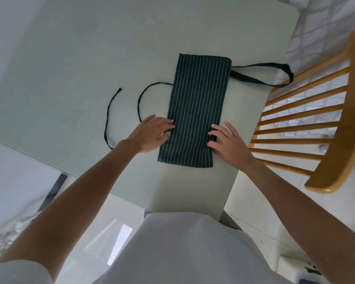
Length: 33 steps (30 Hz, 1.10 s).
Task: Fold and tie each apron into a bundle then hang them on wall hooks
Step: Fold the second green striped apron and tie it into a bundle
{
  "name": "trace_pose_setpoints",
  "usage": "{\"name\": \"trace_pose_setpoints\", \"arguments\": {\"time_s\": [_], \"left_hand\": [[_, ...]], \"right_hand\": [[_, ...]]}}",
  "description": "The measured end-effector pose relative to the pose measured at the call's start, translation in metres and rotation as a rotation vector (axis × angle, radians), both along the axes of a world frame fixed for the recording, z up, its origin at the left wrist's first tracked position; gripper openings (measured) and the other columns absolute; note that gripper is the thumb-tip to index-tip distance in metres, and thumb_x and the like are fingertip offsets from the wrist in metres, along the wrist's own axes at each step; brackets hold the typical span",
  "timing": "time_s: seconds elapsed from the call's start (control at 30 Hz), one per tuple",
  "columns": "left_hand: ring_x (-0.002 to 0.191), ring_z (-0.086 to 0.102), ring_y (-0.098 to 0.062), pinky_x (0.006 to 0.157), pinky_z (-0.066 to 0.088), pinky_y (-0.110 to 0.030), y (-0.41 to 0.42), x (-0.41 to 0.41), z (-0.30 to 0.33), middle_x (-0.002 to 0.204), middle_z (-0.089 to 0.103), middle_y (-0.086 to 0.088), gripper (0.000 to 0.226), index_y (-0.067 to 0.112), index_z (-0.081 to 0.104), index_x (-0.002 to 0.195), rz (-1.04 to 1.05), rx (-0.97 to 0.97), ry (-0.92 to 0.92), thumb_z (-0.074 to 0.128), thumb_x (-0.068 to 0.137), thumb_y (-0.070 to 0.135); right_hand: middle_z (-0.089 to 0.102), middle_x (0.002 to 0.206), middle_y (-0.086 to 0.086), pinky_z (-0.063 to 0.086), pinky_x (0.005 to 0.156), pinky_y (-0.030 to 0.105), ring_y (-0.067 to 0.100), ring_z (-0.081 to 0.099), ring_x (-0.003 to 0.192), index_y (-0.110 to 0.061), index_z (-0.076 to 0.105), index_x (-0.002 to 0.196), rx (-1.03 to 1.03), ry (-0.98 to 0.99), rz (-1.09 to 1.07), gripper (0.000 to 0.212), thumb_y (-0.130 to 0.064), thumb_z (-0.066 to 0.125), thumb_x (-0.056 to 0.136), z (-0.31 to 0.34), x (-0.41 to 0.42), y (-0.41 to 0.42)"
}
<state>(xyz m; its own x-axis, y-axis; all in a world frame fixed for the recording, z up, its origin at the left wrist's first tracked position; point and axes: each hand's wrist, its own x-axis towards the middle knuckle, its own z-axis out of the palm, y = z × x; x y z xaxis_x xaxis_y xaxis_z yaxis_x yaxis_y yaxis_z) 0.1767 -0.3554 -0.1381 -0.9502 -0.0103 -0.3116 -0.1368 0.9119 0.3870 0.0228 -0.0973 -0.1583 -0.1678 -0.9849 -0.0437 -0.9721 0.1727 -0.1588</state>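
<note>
A dark green apron (197, 105) with thin white stripes lies folded into a long narrow rectangle on the pale green table (80, 68). Its thin waist tie (109, 117) curls across the table to the left. The wider neck loop (275, 75) trails off the far right corner past the table edge. My left hand (152, 133) rests on the apron's left edge with fingers nearly straight. On the right edge lies my right hand (226, 141), its fingers flat on the cloth. Both hands sit near the apron's near end.
A wooden spindle-back chair (324, 128) stands close to the table's right side. The table's near edge (172, 203) is just in front of my body. White tiled floor shows on both sides below.
</note>
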Motion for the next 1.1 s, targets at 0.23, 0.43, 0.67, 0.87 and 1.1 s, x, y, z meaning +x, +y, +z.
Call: {"name": "trace_pose_setpoints", "arguments": {"time_s": [0.23,0.43,0.67,0.87,1.1], "left_hand": [[0.142,0.016,-0.008,0.117,0.016,-0.039,-0.018,-0.004,-0.016,0.146,0.036,0.012,0.059,0.022,0.055,0.125,0.008,0.277,0.009,0.063,0.074,-0.008],[0.114,0.053,-0.006,0.104,0.039,-0.024,-0.022,-0.045,0.014,0.119,0.062,0.005,0.032,0.017,0.063,0.111,0.995,0.807,0.337,0.045,0.092,0.0],[0.087,0.056,-0.005,0.074,0.047,-0.017,0.011,-0.08,0.032,0.103,0.059,0.003,0.015,0.013,0.058,0.106,0.924,0.465,0.588,0.053,0.092,0.018],[0.103,0.052,-0.013,0.086,0.047,-0.028,0.038,-0.082,-0.002,0.122,0.049,-0.001,0.043,0.013,0.045,0.126,0.935,0.376,0.203,0.061,0.089,0.03],[0.085,0.058,-0.012,0.079,0.048,-0.027,0.034,-0.078,-0.007,0.096,0.06,0.003,0.026,0.013,0.053,0.115,1.098,0.453,0.181,0.059,0.091,0.017]], "right_hand": [[0.053,0.075,-0.009,0.044,0.067,0.011,0.003,0.051,0.065,0.001,0.054,0.11,-0.222,-0.589,-0.675,0.019,-0.011,0.047,0.097,0.036,-0.02,-0.029],[0.059,0.086,0.009,0.039,0.067,0.027,0.02,0.054,0.073,-0.005,0.05,0.117,-0.275,-0.748,-1.004,0.027,-0.023,0.037,0.102,0.038,-0.069,-0.081],[0.044,0.071,-0.002,0.035,0.073,0.031,0.016,0.044,0.074,-0.016,0.048,0.075,-0.182,-0.857,-1.217,0.039,-0.04,0.031,0.101,0.02,-0.105,-0.106],[0.061,0.099,-0.005,0.044,0.072,0.011,0.009,0.058,0.089,-0.011,0.059,0.116,-0.105,-0.882,-1.049,0.04,-0.04,0.06,0.089,0.025,-0.082,-0.076],[0.066,0.097,0.005,0.046,0.074,0.023,0.017,0.061,0.082,-0.008,0.056,0.111,-0.111,-0.576,-0.928,0.027,-0.025,0.06,0.092,0.019,-0.054,-0.06]]}}
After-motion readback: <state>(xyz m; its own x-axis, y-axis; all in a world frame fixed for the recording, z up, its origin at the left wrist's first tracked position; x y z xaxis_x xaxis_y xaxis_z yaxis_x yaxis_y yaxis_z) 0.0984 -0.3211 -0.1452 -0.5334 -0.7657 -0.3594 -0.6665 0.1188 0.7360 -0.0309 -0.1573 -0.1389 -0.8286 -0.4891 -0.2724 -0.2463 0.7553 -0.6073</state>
